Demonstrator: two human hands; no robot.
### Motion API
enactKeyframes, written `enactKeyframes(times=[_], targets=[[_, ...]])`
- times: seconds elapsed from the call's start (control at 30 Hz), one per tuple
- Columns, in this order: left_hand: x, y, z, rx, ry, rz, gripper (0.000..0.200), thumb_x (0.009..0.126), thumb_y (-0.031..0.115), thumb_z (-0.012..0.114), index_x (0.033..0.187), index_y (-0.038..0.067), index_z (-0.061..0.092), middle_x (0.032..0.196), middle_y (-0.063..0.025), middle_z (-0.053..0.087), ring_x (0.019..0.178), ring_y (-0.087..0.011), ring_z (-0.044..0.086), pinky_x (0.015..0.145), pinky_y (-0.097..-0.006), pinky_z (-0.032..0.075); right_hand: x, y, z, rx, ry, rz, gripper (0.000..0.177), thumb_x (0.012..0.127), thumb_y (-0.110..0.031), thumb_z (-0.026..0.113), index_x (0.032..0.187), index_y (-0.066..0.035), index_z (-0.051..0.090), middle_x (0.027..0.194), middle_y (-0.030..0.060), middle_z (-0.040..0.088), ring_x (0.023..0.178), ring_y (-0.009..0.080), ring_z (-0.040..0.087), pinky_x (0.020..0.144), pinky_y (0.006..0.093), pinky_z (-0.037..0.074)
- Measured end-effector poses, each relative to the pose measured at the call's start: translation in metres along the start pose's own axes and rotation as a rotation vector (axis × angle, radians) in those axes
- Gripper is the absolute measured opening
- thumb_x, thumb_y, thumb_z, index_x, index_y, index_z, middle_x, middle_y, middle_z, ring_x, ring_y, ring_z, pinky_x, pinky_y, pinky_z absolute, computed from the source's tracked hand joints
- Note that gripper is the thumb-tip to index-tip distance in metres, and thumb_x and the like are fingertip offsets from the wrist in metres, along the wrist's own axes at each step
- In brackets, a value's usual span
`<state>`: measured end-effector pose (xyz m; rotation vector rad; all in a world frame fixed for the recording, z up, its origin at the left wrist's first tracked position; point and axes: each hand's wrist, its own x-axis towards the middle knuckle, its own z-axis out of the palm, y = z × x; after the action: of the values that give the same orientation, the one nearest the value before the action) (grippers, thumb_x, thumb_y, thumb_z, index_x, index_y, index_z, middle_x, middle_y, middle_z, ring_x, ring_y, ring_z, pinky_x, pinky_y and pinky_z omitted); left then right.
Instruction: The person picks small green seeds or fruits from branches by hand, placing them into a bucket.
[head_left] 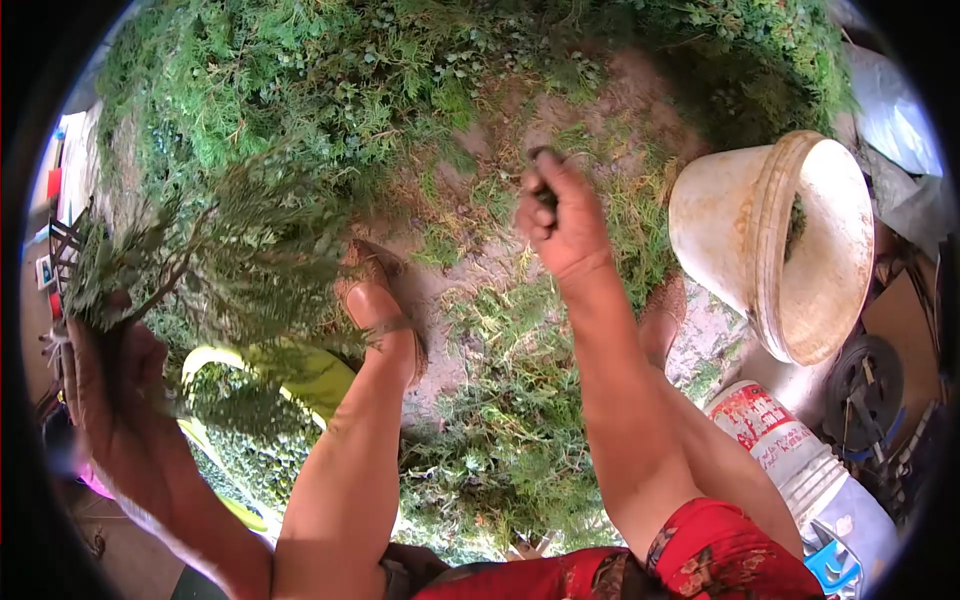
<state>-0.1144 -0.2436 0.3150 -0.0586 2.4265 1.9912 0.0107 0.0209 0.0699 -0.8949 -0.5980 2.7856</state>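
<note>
Off to the left, my left hand (125, 375) is closed around the stem end of a leafy evergreen branch (265, 225), which fans out to the right over my foot. My right hand (565, 215) is curled into a fist above the littered ground, its fingertips dark. What it holds, if anything, I cannot tell. Beneath the branch stands a yellow-green basin (320, 375) full of small green sprigs with berry-like bits. More cut evergreen sprigs (510, 385) lie between my legs.
A large heap of evergreen branches (330, 85) fills the far side. To the right a stained white bucket (720, 225) lies tipped, its mouth facing right. Near it are a red-and-white bucket (765, 425), a black wheel (868, 385) and clear plastic sheeting (890, 110).
</note>
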Motion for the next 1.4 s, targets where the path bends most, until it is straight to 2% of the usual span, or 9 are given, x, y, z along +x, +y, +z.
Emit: enactKeyframes(times=[0.27,0.4,0.47,0.53,0.67,0.7,0.97,1.17,1.4], targets=[[0.001,0.013,-0.008,-0.031,-0.092,0.193,0.023,0.093,0.019,0.050,0.103,-0.001,0.056,0.077,-0.0062,0.059,0.059,-0.0080,0.043,0.051,-0.0197,0.032,-0.125,-0.160,0.082,-0.530,0.609,-1.099,0.021,0.090,-0.031,0.053,0.089,-0.010,0.051,0.070,-0.0013,0.050,0.057,0.0058,0.047,0.045,0.0153,0.034],[-0.019,0.039,0.014,-0.140,0.000,0.121,0.025,0.093,0.022,0.049,0.108,0.002,0.056,0.071,-0.0023,0.051,0.053,-0.0063,0.036,0.047,-0.0175,0.027,-0.110,-0.225,-0.070,-2.262,1.121,-0.984,0.047,0.084,-0.041,0.054,0.115,-0.005,0.056,0.102,0.0150,0.062,0.094,0.0314,0.059,0.082,0.0407,0.046],[-0.028,0.048,0.013,-0.292,-0.074,0.065,0.027,0.093,0.024,0.049,0.110,0.003,0.055,0.070,-0.0022,0.048,0.052,-0.0063,0.033,0.047,-0.0186,0.027,-0.144,-0.215,0.003,-2.032,1.238,-0.975,0.043,0.081,-0.035,0.057,0.113,-0.007,0.057,0.105,0.0165,0.062,0.097,0.0329,0.058,0.083,0.0400,0.046],[-0.037,0.065,0.013,-0.352,-0.119,0.072,0.028,0.094,0.025,0.048,0.111,0.003,0.053,0.069,-0.0022,0.046,0.051,-0.0064,0.032,0.047,-0.0197,0.026,-0.166,-0.193,0.088,-1.410,0.844,-0.944,0.037,0.079,-0.031,0.062,0.104,-0.003,0.061,0.094,0.0139,0.064,0.083,0.0246,0.061,0.075,0.0313,0.047],[-0.057,0.103,0.009,-0.670,-0.250,0.008,0.012,0.094,0.019,0.047,0.092,0.007,0.049,0.068,-0.0002,0.043,0.046,-0.0047,0.027,0.044,-0.0196,0.023,-0.208,-0.134,0.195,-1.217,0.079,-0.821,0.018,0.082,-0.019,0.062,0.087,-0.001,0.061,0.074,0.0064,0.062,0.066,0.0118,0.056,0.062,0.0255,0.047],[-0.062,0.107,0.006,-0.687,-0.264,0.028,0.027,0.095,0.024,0.046,0.113,0.004,0.050,0.067,0.0015,0.041,0.047,-0.0034,0.028,0.044,-0.0182,0.023,-0.220,-0.119,0.209,-1.066,-0.100,-0.808,0.015,0.083,-0.015,0.064,0.090,-0.002,0.060,0.075,-0.0033,0.054,0.066,0.0046,0.047,0.060,0.0200,0.041],[-0.165,0.180,-0.013,-0.525,-0.129,0.037,0.032,0.089,0.040,0.052,0.100,0.010,0.054,0.077,0.0030,0.050,0.055,-0.0031,0.044,0.044,-0.0162,0.033,-0.333,-0.087,0.270,-0.999,-0.261,-0.852,0.023,0.080,-0.009,0.068,0.099,-0.002,0.057,0.082,-0.0014,0.054,0.072,0.0047,0.047,0.063,0.0195,0.042],[-0.217,0.181,-0.054,-0.531,-0.379,0.035,0.032,0.086,0.032,0.059,0.108,0.009,0.056,0.092,0.0027,0.055,0.064,-0.0011,0.047,0.045,-0.0130,0.033,-0.385,-0.067,0.280,-1.173,-0.455,-1.043,0.040,0.077,-0.019,0.070,0.105,0.003,0.052,0.085,0.0105,0.057,0.059,0.0144,0.052,0.053,0.0273,0.042],[-0.260,0.197,-0.063,-0.525,-0.236,-0.050,0.018,0.084,0.023,0.065,0.088,0.006,0.058,0.066,0.0033,0.054,0.047,-0.0039,0.041,0.041,-0.0174,0.035,-0.420,-0.043,0.271,-0.854,-0.693,-0.400,0.032,0.084,-0.021,0.065,0.102,0.004,0.055,0.082,0.0047,0.060,0.074,0.0084,0.057,0.064,0.0252,0.047]])
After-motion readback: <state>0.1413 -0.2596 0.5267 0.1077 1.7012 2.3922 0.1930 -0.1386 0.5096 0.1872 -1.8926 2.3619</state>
